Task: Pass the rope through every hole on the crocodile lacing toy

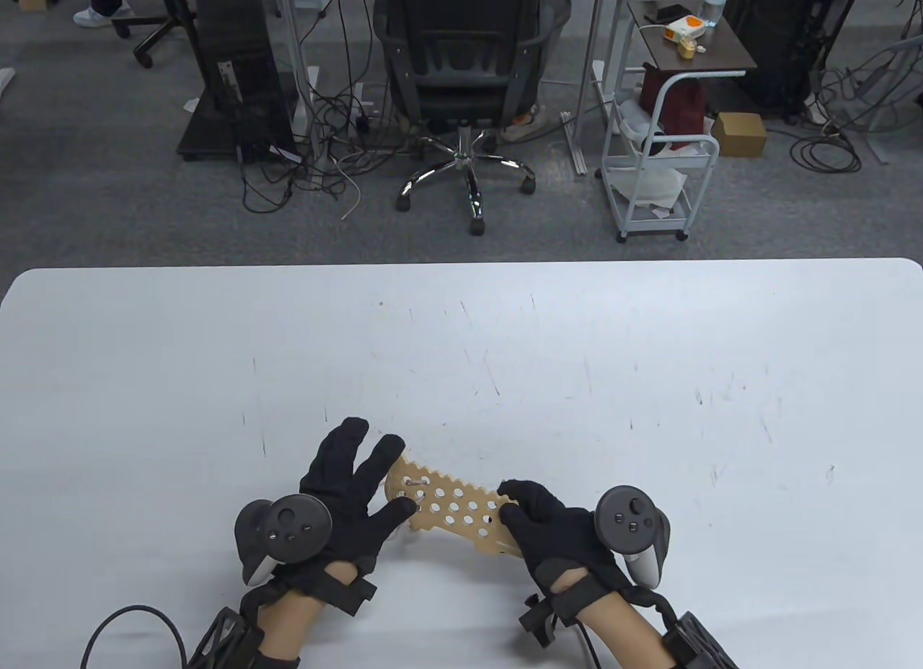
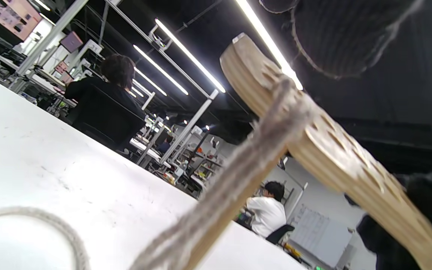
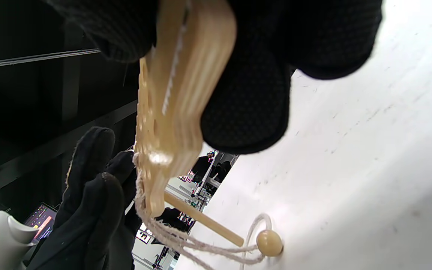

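The wooden crocodile board (image 1: 447,507), full of holes, is lifted just above the table near its front edge. My right hand (image 1: 523,510) grips its right end, fingers curled round the edge (image 3: 246,93). At the board's left end is my left hand (image 1: 375,474), fingers straight and spread, the thumb touching the wood. A pale rope (image 2: 238,180) passes through a hole near that left end (image 1: 417,484) and hangs below the board (image 2: 336,150). Under the board the rope (image 3: 186,240) runs to a wooden needle stick (image 3: 204,221) and a round bead (image 3: 269,242) lying on the table.
The white table (image 1: 577,380) stretches wide beyond and beside both hands. A loop of rope (image 2: 51,225) lies on it under my left wrist. Past the far edge stand an office chair (image 1: 461,85), a white trolley (image 1: 656,157) and cables on the floor.
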`<state>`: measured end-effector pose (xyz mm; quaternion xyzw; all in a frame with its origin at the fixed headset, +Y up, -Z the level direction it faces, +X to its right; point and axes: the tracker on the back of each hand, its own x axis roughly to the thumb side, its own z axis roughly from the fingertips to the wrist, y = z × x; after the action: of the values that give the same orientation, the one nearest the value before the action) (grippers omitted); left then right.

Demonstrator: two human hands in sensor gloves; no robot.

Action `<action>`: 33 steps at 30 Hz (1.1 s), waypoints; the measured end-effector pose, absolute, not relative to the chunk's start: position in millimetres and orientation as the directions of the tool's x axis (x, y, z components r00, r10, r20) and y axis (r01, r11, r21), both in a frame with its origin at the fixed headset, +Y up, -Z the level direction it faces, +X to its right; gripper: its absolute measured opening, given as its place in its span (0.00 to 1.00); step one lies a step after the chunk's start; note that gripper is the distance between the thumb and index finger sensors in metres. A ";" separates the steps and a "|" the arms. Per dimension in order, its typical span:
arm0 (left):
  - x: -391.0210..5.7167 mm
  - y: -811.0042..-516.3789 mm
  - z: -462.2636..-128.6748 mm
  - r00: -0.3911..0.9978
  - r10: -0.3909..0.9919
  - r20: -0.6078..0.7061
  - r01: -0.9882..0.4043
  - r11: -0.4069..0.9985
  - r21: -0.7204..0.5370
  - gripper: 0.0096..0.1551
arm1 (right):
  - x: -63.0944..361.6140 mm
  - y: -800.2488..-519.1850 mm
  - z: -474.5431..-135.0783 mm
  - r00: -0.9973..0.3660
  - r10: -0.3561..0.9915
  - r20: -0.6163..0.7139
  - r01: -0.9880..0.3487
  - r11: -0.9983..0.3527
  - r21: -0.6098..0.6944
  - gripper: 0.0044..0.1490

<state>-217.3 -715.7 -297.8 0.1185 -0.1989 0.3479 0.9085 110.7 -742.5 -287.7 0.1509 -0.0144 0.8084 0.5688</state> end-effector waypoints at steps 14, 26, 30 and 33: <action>-252.0 -731.7 -320.5 0.604 0.764 0.226 -0.792 0.607 0.065 0.36 | 116.1 -739.3 -289.3 -0.328 0.907 0.264 -0.922 -0.368 0.118 0.29; -228.3 -748.1 -329.2 0.696 0.671 0.255 -0.612 0.740 -0.279 0.34 | 117.1 -738.4 -289.6 -0.304 0.911 0.279 -0.929 -0.349 0.127 0.28; -221.6 -753.2 -328.5 0.636 0.731 0.247 -0.629 0.677 -0.382 0.34 | 117.1 -738.3 -289.6 -0.293 0.914 0.280 -0.931 -0.340 0.133 0.28; -216.1 -756.5 -327.8 0.611 0.751 0.250 -0.621 0.651 -0.437 0.33 | 116.7 -738.2 -289.5 -0.290 0.915 0.282 -0.931 -0.338 0.139 0.28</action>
<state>-216.1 -756.5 -327.8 -0.1550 -0.2095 0.3881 0.8840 116.7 -738.2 -289.5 0.1572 -0.0257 0.8027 0.5746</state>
